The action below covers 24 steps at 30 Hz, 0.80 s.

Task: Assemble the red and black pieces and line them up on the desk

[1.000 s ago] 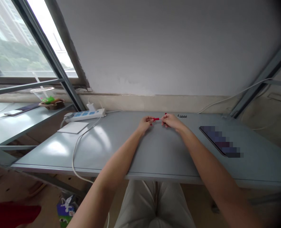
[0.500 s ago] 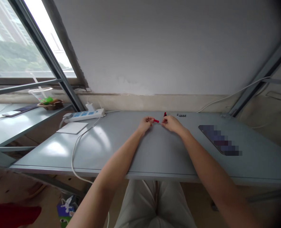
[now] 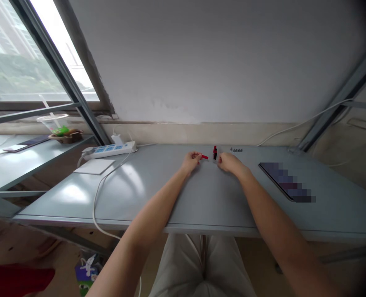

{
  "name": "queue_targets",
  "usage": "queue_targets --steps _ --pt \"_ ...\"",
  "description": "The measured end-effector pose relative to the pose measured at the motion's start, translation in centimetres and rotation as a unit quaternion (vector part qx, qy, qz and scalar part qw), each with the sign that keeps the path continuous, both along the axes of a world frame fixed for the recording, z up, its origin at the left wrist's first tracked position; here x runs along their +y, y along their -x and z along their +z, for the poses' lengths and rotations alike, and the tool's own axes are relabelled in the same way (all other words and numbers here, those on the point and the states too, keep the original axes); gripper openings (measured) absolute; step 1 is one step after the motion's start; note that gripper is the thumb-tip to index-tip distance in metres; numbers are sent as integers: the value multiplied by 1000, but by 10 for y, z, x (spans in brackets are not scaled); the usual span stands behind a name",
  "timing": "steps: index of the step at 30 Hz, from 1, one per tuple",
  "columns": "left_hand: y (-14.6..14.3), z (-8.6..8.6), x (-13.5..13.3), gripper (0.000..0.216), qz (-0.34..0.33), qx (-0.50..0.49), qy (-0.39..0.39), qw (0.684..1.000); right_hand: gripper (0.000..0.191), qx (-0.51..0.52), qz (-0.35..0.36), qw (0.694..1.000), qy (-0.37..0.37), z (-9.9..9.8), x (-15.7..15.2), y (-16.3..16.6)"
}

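Note:
Over the middle of the grey desk, my left hand (image 3: 191,162) pinches a small red stick-shaped piece (image 3: 205,157) that points right. My right hand (image 3: 228,162) is closed, a short distance to the right of that piece. Something small and pale shows faintly at its fingertips, too blurred to name. Just left of the right fingers is a small red and black piece (image 3: 215,152). Behind the right hand lies a short row of several small dark pieces (image 3: 238,150).
A phone (image 3: 278,181), partly pixelated, lies to the right on the desk (image 3: 207,206). At the left are a power strip (image 3: 111,150), a white flat box (image 3: 95,166) and a white cable (image 3: 95,198) hanging over the front edge. A plastic cup (image 3: 55,121) stands on the neighbouring desk.
My right hand has drawn a little to the right, away from the red piece, uncovering more of the red and black piece. The left hand has barely moved.

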<state>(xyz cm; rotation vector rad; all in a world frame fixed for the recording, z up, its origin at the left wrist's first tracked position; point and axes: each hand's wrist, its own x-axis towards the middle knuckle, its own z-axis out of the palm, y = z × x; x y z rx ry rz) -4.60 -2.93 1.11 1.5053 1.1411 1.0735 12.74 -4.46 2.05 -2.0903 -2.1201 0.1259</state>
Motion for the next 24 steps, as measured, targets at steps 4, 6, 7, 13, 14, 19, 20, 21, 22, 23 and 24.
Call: queue_targets --steps 4,6,7,13,14,19,20,21,22,23,24 --pt "-1 -3 6 7 28 74 -80 994 12 10 -49 999 -8 -2 3 -16" --pt "-4 -4 7 7 24 117 -128 985 11 18 -64 998 -20 -4 6 -20" --pt "-7 -5 7 7 18 133 -146 980 11 20 -71 997 -24 -6 7 -21" --pt "-29 -4 5 9 -44 225 -186 955 13 40 -85 995 -34 -15 12 -24" --pt "-33 -3 5 9 -48 237 -190 952 13 45 -88 995 -33 -16 13 -24" --pt "-45 -2 8 9 -45 267 -188 944 15 63 -105 992 -28 -18 14 -25" --pt "-48 -1 9 9 -40 264 -184 946 15 65 -105 992 -26 -18 14 -25" --pt "-50 -1 10 9 -34 259 -179 949 15 66 -104 992 -23 -18 14 -25" --pt "-52 -2 11 9 -30 253 -174 951 15 66 -103 992 -20 -18 14 -25" --pt "-55 -2 12 9 -27 250 -168 953 16 65 -103 992 -17 -18 13 -25" --pt "-58 -3 14 9 -28 249 -163 954 16 63 -104 992 -14 -17 13 -25"
